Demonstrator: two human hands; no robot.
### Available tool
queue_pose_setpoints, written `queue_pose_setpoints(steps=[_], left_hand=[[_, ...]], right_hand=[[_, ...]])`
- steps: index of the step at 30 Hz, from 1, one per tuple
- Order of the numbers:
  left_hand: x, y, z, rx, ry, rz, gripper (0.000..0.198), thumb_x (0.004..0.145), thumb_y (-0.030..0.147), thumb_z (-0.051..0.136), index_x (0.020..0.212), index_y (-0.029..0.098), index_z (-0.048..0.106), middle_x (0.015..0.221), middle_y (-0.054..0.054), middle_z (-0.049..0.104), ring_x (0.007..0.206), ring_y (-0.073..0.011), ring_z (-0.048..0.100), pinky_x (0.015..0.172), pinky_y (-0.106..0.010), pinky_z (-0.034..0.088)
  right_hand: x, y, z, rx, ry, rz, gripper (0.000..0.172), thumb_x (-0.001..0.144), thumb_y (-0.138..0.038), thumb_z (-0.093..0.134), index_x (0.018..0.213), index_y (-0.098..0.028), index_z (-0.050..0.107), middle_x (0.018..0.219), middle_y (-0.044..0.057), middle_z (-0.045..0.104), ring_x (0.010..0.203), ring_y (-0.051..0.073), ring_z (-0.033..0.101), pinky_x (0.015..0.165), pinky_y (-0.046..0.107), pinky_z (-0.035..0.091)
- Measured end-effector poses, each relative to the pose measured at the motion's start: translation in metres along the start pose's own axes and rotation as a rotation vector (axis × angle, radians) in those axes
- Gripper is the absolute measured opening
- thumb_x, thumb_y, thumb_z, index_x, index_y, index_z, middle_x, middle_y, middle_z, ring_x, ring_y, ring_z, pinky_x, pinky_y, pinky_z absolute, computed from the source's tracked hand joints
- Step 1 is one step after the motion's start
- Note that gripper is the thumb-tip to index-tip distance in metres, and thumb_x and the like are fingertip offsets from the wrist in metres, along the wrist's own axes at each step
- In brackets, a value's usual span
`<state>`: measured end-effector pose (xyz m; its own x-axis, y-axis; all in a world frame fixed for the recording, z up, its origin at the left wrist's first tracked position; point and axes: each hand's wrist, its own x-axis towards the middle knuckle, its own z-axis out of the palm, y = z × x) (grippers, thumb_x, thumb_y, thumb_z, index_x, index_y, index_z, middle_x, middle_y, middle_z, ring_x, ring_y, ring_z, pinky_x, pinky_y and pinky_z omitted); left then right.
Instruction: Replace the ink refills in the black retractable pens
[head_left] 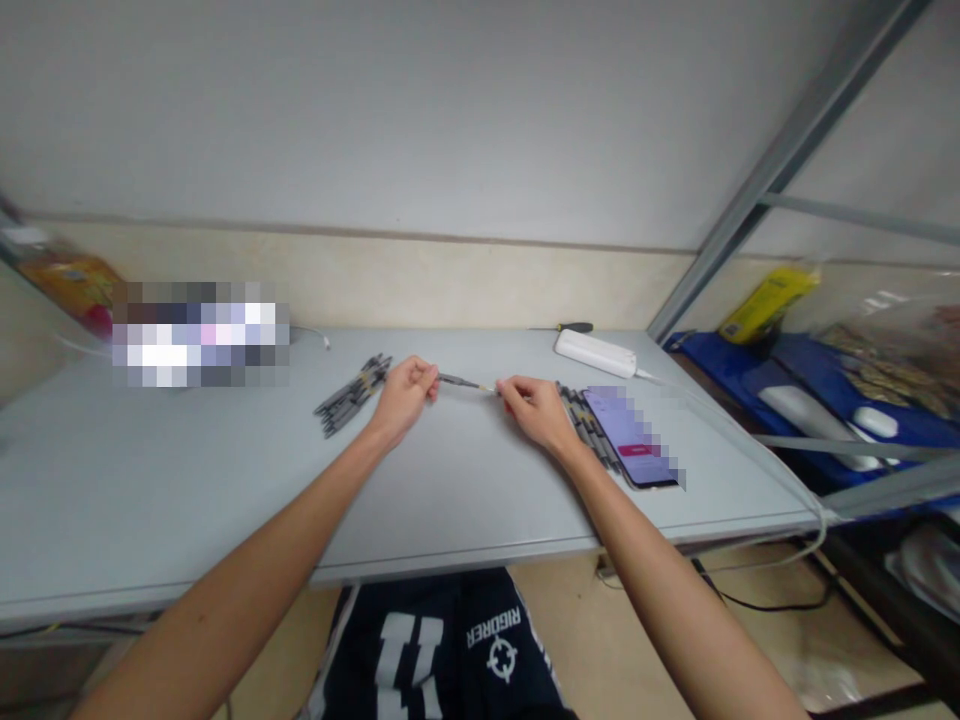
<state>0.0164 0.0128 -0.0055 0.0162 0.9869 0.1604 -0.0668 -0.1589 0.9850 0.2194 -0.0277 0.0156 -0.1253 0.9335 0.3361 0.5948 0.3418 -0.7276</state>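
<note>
A slim dark grey pen (459,381) spans the gap between my hands above the grey desk (450,480). My left hand (407,395) is closed in a pinch on its dark end. The fingers of my right hand (531,405) are closed at the other end, where the pen gets thin and pale; whether that part is a refill or the tip is too small to tell. Left of my left hand lies a group of several dark grey pens (352,397). Another row of pens (596,430) lies beside my right wrist, partly hidden by it.
A phone (631,440) with a lit, blurred screen lies against the right row of pens. Behind it are a white power strip (596,352) with a cable and a screwdriver (576,327). A pixelated object (199,335) stands at back left. Metal frame bars (712,250) rise at right.
</note>
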Motion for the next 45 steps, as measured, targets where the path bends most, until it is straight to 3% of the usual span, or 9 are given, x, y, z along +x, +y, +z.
queue_pose_setpoints(steps=[4, 10, 20, 25, 27, 29, 34, 40, 45], left_hand=[[-0.002, 0.005, 0.003, -0.122, -0.023, -0.098, 0.024, 0.070, 0.033, 0.065, 0.064, 0.016, 0.048, 0.054, 0.003, 0.051, 0.047, -0.0067, 0.046, 0.050, -0.022, 0.038], [-0.006, 0.014, 0.006, -0.202, -0.105, -0.233, 0.031, 0.066, 0.035, 0.070, 0.060, 0.016, 0.046, 0.052, 0.003, 0.051, 0.046, -0.0064, 0.046, 0.049, -0.022, 0.038], [-0.002, 0.006, -0.003, 0.139, -0.131, 0.082, 0.024, 0.066, 0.031, 0.068, 0.064, 0.016, 0.050, 0.054, 0.001, 0.060, 0.053, -0.0108, 0.057, 0.057, -0.023, 0.042], [-0.005, 0.008, 0.003, 0.141, -0.096, 0.054, 0.024, 0.066, 0.032, 0.068, 0.063, 0.016, 0.049, 0.057, 0.000, 0.062, 0.050, -0.0103, 0.055, 0.054, -0.024, 0.042], [-0.006, 0.007, 0.007, 0.125, -0.079, 0.016, 0.025, 0.067, 0.034, 0.067, 0.063, 0.016, 0.050, 0.057, -0.001, 0.063, 0.047, -0.0095, 0.053, 0.052, -0.024, 0.041], [-0.008, 0.006, 0.011, 0.066, -0.094, -0.032, 0.027, 0.068, 0.036, 0.067, 0.063, 0.016, 0.050, 0.057, -0.001, 0.063, 0.046, -0.0093, 0.053, 0.051, -0.024, 0.041], [-0.013, 0.007, 0.018, -0.002, -0.189, -0.122, 0.026, 0.067, 0.036, 0.068, 0.067, 0.016, 0.051, 0.056, 0.000, 0.061, 0.047, -0.0091, 0.052, 0.050, -0.023, 0.040], [-0.018, 0.009, 0.020, 0.174, -0.368, -0.013, 0.025, 0.077, 0.038, 0.058, 0.073, 0.014, 0.060, 0.056, 0.000, 0.058, 0.049, -0.0100, 0.051, 0.050, -0.023, 0.040], [-0.021, 0.007, 0.022, 0.293, -0.315, 0.099, 0.020, 0.076, 0.033, 0.057, 0.073, 0.014, 0.064, 0.056, -0.001, 0.058, 0.051, -0.0114, 0.051, 0.051, -0.024, 0.040]], right_hand=[[0.000, 0.003, 0.003, -0.074, 0.031, -0.101, 0.034, 0.077, -0.038, 0.061, 0.103, -0.015, 0.063, 0.067, 0.000, 0.062, 0.057, 0.011, 0.051, 0.060, 0.021, 0.038], [-0.001, 0.007, 0.007, -0.185, -0.059, -0.202, 0.030, 0.087, -0.036, 0.047, 0.090, -0.016, 0.069, 0.077, 0.007, 0.069, 0.063, 0.014, 0.056, 0.064, 0.023, 0.037], [0.002, 0.006, 0.000, -0.067, -0.193, -0.066, 0.042, 0.088, -0.040, 0.040, 0.077, -0.013, 0.069, 0.056, -0.001, 0.055, 0.052, 0.011, 0.042, 0.052, 0.022, 0.028], [-0.003, -0.008, 0.003, -0.531, -0.057, -0.092, 0.037, 0.089, -0.041, 0.041, 0.090, -0.016, 0.068, 0.076, 0.008, 0.065, 0.078, 0.020, 0.051, 0.072, 0.030, 0.032], [-0.005, -0.016, 0.008, -0.704, 0.045, -0.175, 0.037, 0.087, -0.046, 0.044, 0.099, -0.018, 0.066, 0.097, 0.013, 0.065, 0.097, 0.026, 0.047, 0.083, 0.037, 0.028], [-0.007, -0.022, 0.016, -0.796, 0.052, -0.225, 0.036, 0.088, -0.045, 0.042, 0.102, -0.019, 0.063, 0.103, 0.014, 0.063, 0.101, 0.028, 0.046, 0.087, 0.041, 0.026], [-0.006, -0.022, 0.032, -0.885, -0.083, -0.033, 0.026, 0.091, -0.028, 0.035, 0.094, -0.016, 0.059, 0.085, 0.012, 0.066, 0.081, 0.023, 0.058, 0.072, 0.032, 0.035], [-0.005, -0.020, 0.034, -0.868, -0.130, 0.036, 0.028, 0.091, -0.030, 0.035, 0.093, -0.017, 0.060, 0.084, 0.012, 0.068, 0.081, 0.022, 0.064, 0.064, 0.027, 0.040], [-0.005, -0.022, 0.033, -0.853, -0.160, 0.088, 0.037, 0.091, -0.034, 0.033, 0.095, -0.018, 0.065, 0.084, 0.015, 0.069, 0.078, 0.026, 0.066, 0.065, 0.031, 0.042]])
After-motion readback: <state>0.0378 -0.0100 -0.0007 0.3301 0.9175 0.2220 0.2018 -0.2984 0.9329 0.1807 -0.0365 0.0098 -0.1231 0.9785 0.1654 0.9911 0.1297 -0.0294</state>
